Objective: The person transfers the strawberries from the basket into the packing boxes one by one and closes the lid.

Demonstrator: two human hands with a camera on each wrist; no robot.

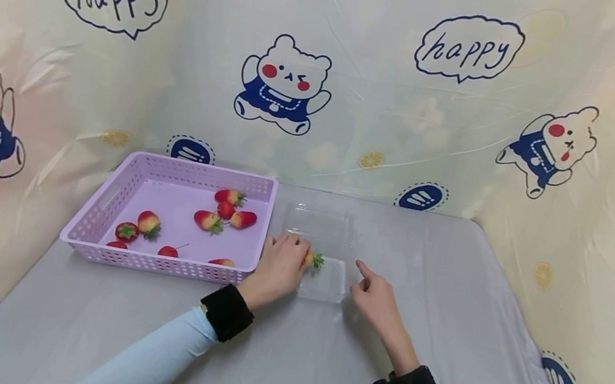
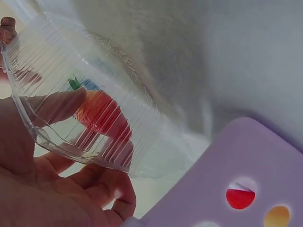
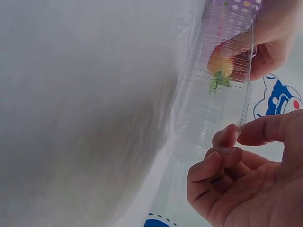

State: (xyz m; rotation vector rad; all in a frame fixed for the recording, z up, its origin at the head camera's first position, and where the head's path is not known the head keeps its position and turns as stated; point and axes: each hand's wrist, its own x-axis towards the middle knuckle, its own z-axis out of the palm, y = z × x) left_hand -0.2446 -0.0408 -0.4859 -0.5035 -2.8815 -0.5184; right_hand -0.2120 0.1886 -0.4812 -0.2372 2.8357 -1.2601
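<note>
A clear plastic box point(image 1: 328, 285) stands on the table with its hinged lid point(image 1: 319, 223) laid back on the far side. With thumb and fingers my left hand point(image 1: 279, 264) pinches a red and yellow strawberry point(image 3: 221, 64), its green leaves toward the right, inside the left end of the box. In the left wrist view the strawberry point(image 2: 102, 113) shows through the ribbed clear wall. At the box's right side is my right hand point(image 1: 378, 303); in the right wrist view its thumb and index finger pinch the rim by a corner.
A lilac basket point(image 1: 159, 264) with perforated walls stands left of the box, close to my left hand. Several strawberries point(image 1: 208, 221) and a cherry point(image 1: 168, 251) lie inside it. Grey cloth point(image 1: 451, 286) covers the table, and a printed curtain point(image 1: 358, 112) hangs behind.
</note>
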